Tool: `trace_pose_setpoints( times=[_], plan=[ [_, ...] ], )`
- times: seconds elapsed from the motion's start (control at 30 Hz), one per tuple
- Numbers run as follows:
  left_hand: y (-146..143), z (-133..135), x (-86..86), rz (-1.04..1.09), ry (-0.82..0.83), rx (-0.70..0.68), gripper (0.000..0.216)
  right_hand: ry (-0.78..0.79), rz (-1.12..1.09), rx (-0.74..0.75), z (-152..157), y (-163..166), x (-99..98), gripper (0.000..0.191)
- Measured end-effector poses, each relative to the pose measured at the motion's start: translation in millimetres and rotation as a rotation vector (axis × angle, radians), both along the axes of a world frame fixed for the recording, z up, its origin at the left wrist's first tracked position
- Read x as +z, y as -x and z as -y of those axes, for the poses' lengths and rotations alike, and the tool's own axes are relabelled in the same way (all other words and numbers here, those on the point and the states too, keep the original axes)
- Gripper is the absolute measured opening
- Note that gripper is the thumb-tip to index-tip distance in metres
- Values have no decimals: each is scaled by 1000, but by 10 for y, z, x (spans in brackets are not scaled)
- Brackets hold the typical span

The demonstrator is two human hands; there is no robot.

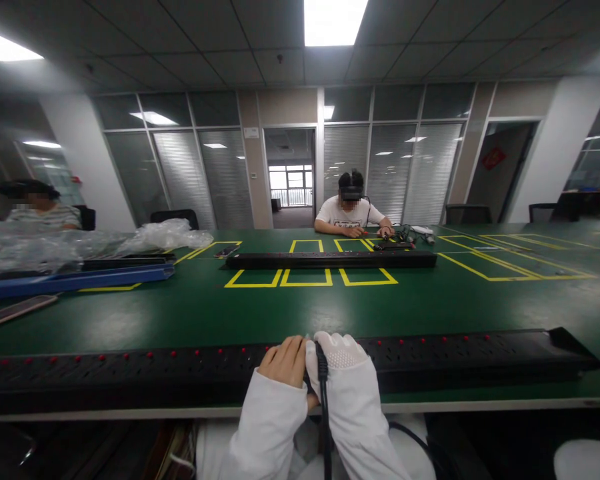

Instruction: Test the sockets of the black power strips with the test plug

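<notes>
A long black power strip [195, 373] with a row of red dots along it lies across the near side of the table. My left hand [286, 360], bare beyond its white sleeve, is closed over the middle of this strip, fingers together. Right beside it, my right hand [341, 360] in a white dotted glove is closed over the strip too. A black cable [325, 420] with a ribbed sleeve comes out between its thumb and forefinger and runs down toward me. Whatever is attached to the cable's upper end is hidden by the hands.
A second black strip [330, 261] lies farther back across yellow tape outlines. At left are blue channel pieces [80, 281], clear plastic wrap [165, 235] and a phone-like slab [17, 313]. Across the table a person [351, 210] handles cables [417, 232]; another person [40, 213] sits far left.
</notes>
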State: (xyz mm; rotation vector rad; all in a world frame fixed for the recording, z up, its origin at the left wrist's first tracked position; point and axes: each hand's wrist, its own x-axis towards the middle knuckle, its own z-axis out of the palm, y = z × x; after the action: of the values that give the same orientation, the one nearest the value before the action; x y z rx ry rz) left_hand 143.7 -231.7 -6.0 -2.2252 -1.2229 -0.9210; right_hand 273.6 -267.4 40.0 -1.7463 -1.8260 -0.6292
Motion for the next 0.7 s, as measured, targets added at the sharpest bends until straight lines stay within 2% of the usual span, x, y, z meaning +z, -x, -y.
trace_pose_setpoints(
  times=[0.17,0.33,0.7],
  plan=[
    [-17,12,23,-5,25,4,67,38,-3,30,26,-1,18,35],
    [-35,34,64,28,-12,6,61,84,5,62,20,-16,44,35],
    [-43,39,51,42,27,15,63,161,38,129,-14,-116,62,35]
  ],
)
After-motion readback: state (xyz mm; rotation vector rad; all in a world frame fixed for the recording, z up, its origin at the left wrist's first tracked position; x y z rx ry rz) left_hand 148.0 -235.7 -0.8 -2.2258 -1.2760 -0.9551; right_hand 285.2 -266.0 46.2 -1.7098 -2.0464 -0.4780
